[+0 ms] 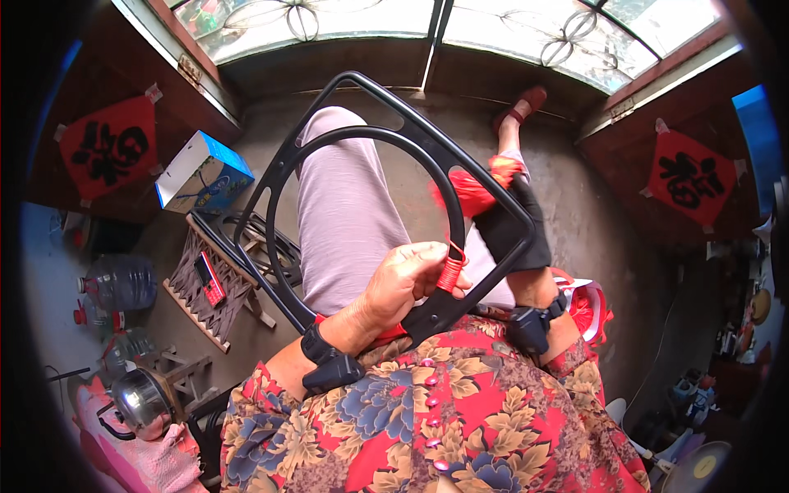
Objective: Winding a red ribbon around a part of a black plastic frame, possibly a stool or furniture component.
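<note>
As the black frame (431, 318) leans over the legs (345, 205), the right hand (511, 223), black-covered, sits past the frame's right edge, its grip hidden; loose red strands (470, 194) show behind that edge. Nearer, the left hand (403, 279), fingers rightward, pinches a red coil (450, 273) lengthwise along the frame's inner ring.
</note>
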{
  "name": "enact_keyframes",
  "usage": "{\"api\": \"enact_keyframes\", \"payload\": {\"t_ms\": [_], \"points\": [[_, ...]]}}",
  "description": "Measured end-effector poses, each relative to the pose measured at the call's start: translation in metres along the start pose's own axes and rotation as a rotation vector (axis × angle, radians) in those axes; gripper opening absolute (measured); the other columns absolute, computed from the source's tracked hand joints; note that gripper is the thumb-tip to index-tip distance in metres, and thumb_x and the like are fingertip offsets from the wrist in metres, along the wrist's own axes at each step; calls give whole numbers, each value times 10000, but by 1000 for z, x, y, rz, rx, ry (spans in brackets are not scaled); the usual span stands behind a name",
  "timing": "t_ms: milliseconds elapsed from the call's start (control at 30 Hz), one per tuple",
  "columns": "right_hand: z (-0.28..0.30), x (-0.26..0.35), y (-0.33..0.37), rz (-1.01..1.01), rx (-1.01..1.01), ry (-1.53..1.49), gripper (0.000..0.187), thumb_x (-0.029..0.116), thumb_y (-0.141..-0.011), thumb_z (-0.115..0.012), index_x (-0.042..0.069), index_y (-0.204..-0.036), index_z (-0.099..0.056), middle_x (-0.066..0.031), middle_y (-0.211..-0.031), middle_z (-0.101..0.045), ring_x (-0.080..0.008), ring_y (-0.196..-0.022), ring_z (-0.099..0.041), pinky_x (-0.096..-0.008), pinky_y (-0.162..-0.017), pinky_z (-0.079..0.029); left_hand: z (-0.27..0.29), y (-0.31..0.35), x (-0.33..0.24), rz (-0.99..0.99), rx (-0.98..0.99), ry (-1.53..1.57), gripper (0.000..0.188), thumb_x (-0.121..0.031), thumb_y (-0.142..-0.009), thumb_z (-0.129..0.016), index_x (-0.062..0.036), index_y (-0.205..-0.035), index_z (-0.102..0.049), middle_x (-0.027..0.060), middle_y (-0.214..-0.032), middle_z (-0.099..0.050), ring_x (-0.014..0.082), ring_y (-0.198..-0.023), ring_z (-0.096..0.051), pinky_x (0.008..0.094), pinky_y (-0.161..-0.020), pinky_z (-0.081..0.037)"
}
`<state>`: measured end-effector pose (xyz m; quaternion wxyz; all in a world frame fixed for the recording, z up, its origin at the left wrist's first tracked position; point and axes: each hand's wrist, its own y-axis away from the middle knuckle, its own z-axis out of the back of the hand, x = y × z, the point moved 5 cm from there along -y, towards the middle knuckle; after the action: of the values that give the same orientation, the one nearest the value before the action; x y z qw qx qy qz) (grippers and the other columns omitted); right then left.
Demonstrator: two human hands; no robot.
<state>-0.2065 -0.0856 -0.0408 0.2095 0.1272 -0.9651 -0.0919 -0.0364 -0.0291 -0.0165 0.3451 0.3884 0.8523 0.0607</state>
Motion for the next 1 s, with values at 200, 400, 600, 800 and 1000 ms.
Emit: {"api": "enact_keyframes", "payload": {"t_ms": [200,400,600,800,1000], "points": [[2,50,69,311,-190,617,295,279,-976,-422,25,-1084,-526,-45,-875,-567,-168,-793,-586,-341,-781,-505,-2,-1,-2,17,-19,-83,302,-237,-947,-477,35,-1029,-580,139,-830,-671,191,-734,-664,286,-716,-539],[14,37,124,234,-373,164,311,248,-948,-489,23,-1161,-514,-81,-917,-565,-195,-874,-541,-317,-825,-429,-3,-5,-1,-49,-128,-168,192,-234,-937,-541,-43,-927,-554,107,-785,-663,156,-675,-668,244,-611,-554],[51,92,137,442,-369,251,351,234,-929,-532,22,-1208,-519,-103,-1049,-597,-181,-963,-561,-306,-872,-437,1,-5,-2,-77,-89,-184,155,-205,-928,-556,-51,-915,-543,114,-783,-663,172,-699,-677,265,-638,-565],[31,62,125,199,-255,743,357,220,-908,-566,20,-1201,-523,-99,-1052,-595,-167,-963,-558,-300,-862,-441,-8,0,-14,-70,-61,-171,133,-176,-916,-571,-47,-906,-540,114,-787,-661,173,-705,-675,277,-651,-570],[-28,9,56,-288,74,1065,365,208,-891,-594,18,-1196,-527,-96,-1055,-593,-155,-962,-556,-294,-854,-444,3,2,-12,-71,-124,-367,121,-155,-912,-554,-36,-900,-535,105,-779,-640,169,-696,-660,291,-646,-563]]}}
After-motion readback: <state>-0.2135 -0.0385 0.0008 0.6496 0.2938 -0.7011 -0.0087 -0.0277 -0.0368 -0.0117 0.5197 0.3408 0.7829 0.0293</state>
